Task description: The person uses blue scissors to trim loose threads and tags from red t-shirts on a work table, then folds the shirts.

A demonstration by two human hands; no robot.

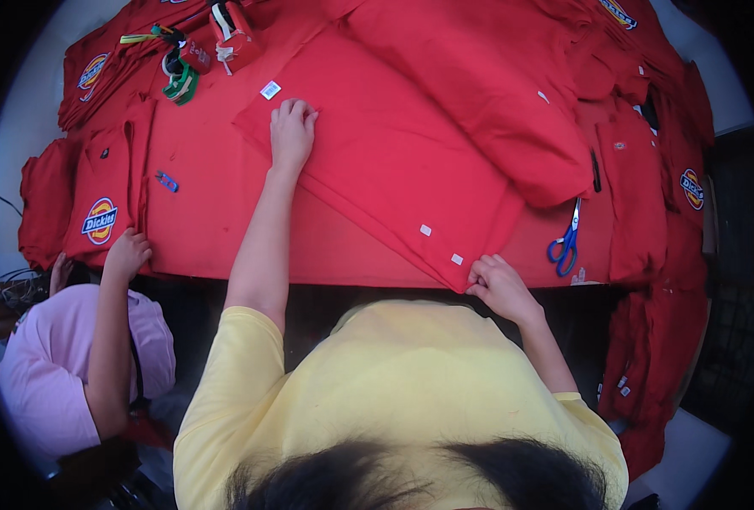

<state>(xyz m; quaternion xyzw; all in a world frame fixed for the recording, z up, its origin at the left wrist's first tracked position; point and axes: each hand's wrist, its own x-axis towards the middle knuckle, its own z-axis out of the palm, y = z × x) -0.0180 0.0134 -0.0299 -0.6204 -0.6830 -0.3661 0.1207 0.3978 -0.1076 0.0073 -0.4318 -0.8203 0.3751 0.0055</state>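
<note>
A flat red garment [394, 153] lies slanting across the red-covered table in front of me. My left hand [293, 134] is on its left edge, fingers curled into the cloth, just below a small white label [271, 90]. At the near right corner, my right hand [500, 287] pinches the hem between thumb and fingers. Close to that corner are two small white stickers, one sticker [456, 259] beside my fingertips and another sticker [425, 230] a little farther up. More red cloth [487, 93] lies bunched over the garment's far right side.
Blue-handled scissors [566, 245] lie right of my right hand, and a black pen-like stick [596, 172] above them. Blue thread snips [167, 181] and tape dispensers [234, 42] are at left. Folded red garments [105, 191] flank both sides; a co-worker in pink [79, 365] touches the left ones.
</note>
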